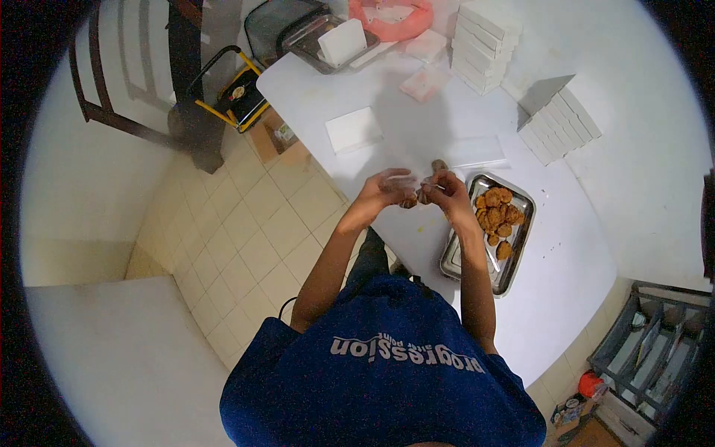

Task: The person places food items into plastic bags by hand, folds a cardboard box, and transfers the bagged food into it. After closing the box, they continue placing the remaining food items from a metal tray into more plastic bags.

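Note:
My left hand [381,191] and my right hand [451,200] are close together above the near edge of the white table. Between them is a clear, shiny plastic packet [410,183] with small brown pieces [407,202] showing at its lower side. My left fingers are closed on its left side, and my right fingers pinch its right side. Just beyond my right fingertips lies a brownish lump [439,165], whose kind I cannot make out. Beside my right forearm, a metal tray [532,216] holds several golden-brown fried-looking pieces [493,217].
White boxes stand in stacks [485,48] [560,125] along the wall. Flat white box [354,130] and clear plastic sheets [477,152] lie farther up the table. Another metal tray [298,41] and a pink-red bag [395,22] sit at the far end. A grey rack [655,343] stands lower right.

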Demonstrator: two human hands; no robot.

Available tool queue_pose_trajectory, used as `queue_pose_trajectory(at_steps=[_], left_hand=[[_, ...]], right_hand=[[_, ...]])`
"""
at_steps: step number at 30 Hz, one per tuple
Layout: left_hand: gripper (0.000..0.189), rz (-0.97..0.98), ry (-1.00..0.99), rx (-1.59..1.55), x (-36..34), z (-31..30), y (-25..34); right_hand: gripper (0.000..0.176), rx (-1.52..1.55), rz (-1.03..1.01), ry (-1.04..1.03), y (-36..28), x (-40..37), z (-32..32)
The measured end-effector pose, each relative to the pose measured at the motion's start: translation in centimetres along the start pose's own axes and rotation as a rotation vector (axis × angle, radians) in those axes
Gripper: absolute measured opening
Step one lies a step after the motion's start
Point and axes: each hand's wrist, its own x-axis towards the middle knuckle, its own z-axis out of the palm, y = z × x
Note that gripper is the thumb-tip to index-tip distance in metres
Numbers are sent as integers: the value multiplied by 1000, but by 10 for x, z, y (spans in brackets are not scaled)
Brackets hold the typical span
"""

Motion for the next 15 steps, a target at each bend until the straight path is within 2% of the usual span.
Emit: queue_pose_trajectory(at_steps=[4,6,12,15], left_hand=[[38,-43,-89,122,-1,-2,0],[38,-42,-13,120,0,-2,0],[31,-4,19,206,4,-12,-3],[30,-30,36,216,0,-21,-5]], right_hand=[[10,0,-6,16,0,0,-2],[11,24,10,40,-3,-1,-2],[19,28,29,37,-5,1,2],[24,-94,132,-48,-4,7,4]])
